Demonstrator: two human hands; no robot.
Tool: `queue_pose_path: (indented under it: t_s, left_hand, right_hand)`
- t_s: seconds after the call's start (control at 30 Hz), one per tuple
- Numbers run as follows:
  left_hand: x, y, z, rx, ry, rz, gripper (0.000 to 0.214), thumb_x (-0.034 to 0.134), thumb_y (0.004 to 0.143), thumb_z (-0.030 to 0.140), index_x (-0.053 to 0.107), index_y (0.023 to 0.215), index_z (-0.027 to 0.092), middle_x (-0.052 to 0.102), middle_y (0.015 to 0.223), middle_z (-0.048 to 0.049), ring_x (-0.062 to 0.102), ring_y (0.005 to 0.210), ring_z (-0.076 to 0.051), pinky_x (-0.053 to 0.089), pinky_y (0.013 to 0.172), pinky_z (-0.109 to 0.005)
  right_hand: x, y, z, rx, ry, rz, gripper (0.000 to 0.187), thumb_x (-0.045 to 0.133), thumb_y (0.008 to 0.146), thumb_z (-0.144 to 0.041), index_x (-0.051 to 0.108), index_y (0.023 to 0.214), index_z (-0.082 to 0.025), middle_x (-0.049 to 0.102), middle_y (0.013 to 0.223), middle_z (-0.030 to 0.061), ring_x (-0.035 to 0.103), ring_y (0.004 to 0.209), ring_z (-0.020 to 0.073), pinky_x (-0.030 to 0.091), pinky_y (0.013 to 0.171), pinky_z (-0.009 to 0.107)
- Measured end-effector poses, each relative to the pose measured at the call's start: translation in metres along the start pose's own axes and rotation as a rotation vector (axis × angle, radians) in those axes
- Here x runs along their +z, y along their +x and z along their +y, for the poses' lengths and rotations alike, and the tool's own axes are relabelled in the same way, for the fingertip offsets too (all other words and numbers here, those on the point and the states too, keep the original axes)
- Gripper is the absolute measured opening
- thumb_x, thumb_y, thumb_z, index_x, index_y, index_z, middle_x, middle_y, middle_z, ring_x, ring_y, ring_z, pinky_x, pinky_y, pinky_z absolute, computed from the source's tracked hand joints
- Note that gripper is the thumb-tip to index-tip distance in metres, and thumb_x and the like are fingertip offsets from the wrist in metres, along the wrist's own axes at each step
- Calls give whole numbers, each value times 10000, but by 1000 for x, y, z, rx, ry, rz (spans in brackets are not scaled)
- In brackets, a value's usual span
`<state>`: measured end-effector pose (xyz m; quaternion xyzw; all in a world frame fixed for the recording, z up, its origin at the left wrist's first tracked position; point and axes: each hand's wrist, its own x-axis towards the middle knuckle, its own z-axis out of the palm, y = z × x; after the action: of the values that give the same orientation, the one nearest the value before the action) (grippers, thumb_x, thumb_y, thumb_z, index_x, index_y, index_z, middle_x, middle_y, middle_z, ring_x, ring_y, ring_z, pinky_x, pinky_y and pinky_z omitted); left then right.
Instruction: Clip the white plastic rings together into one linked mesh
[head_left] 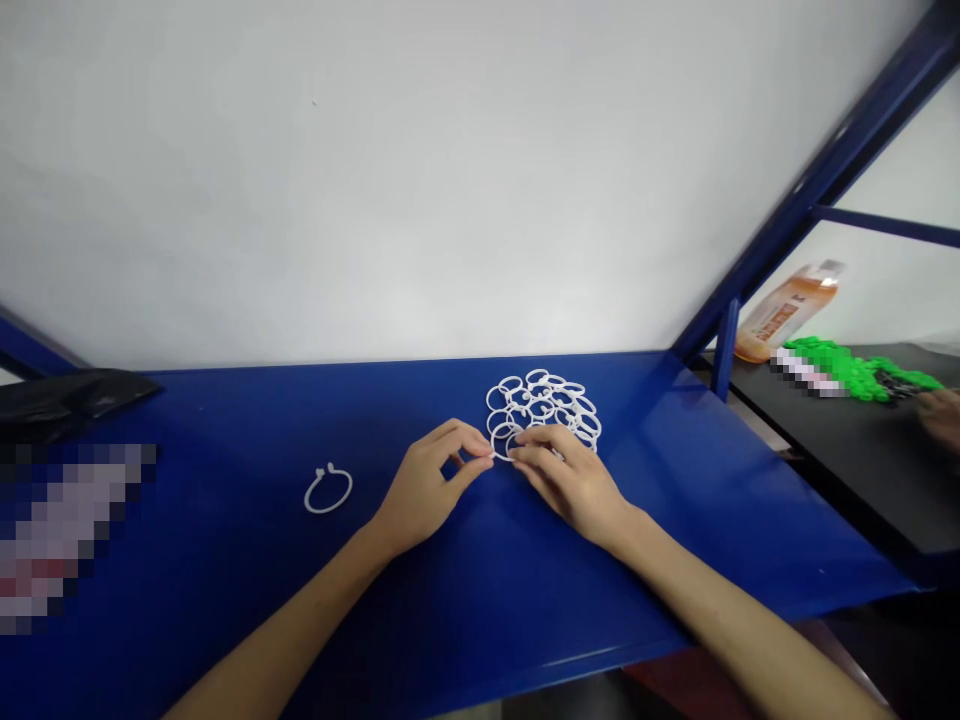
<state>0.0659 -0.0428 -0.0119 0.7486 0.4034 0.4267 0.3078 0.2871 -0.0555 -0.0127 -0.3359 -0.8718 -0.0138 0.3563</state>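
My left hand (pixel 429 482) pinches the left side of a white plastic ring (pixel 498 450) between thumb and fingertips. At the ring's right side, the fingers of my right hand (pixel 568 474) are drawn together on it, partly hiding it. Just behind both hands lies a pile of similar white rings (pixel 541 405), several of them overlapping. A single white ring (pixel 328 493) rests apart to the left of my left hand, its two knobbed ends separated by a small gap at the top.
The blue table (pixel 247 600) meets a white wall. A black bag (pixel 75 395) lies at the left. Beyond the blue metal frame (pixel 724 350) at right, an orange bottle (pixel 791 310) and green pieces (pixel 862 370) sit on a dark table, near another person's hand (pixel 941 418).
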Motion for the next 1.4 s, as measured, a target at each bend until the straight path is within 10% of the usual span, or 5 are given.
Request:
queue_pose_path:
  t_s: [0.3, 0.6, 0.87, 1.1, 1.4]
  left_hand:
    - [0, -3, 0, 95, 205, -49, 85, 594, 916, 266, 671, 929, 233, 692, 929, -1, 643, 798, -140, 530, 758, -273]
    - [-49, -4, -17, -253, 1194, 100, 402, 488, 941, 516, 636, 998, 146, 661, 939, -180, 610, 900, -351, 513, 678, -429]
    - [-41, -3, -26, -259, 1110, -47, 315, 489, 957, 408, 630, 1042, 140, 657, 994, -172, 615, 921, -335, 519, 710, -433]
    - [-28, 1, -25, 153, 788, -279, 218, 551, 958, 316, 634, 1127, 205, 668, 1089, -72, 597, 1053, -258, 473, 956, -416]
    - [-30, 3, -28, 73, 851, -98, 328, 534, 961, 367, 603, 1219, 177, 638, 1183, -119, 567, 1073, -298, 464, 900, -446]
  right_hand:
    - [-8, 9, 13, -17, -79, -232, 229, 449, 1006, -174, 618, 1146, -239, 654, 1192, 81, 642, 1054, 219, 573, 863, 375]
    - [-43, 62, 120, 32, -214, -480, 229, 483, 897, -60, 654, 949, -203, 680, 1019, 82, 628, 948, 218, 525, 840, 363]
    - [-40, 78, 136, 141, -109, -608, 206, 515, 871, -121, 664, 798, -243, 686, 1034, 40, 616, 694, 150, 483, 682, 292]
    - [-37, 82, 144, 85, -26, -616, 358, 500, 815, -34, 722, 961, -274, 700, 1115, 30, 681, 840, 176, 512, 758, 302]
    - [-32, 81, 135, 13, -109, -619, 390, 495, 858, -34, 710, 1092, -260, 698, 1158, 56, 696, 962, 208, 545, 833, 337]
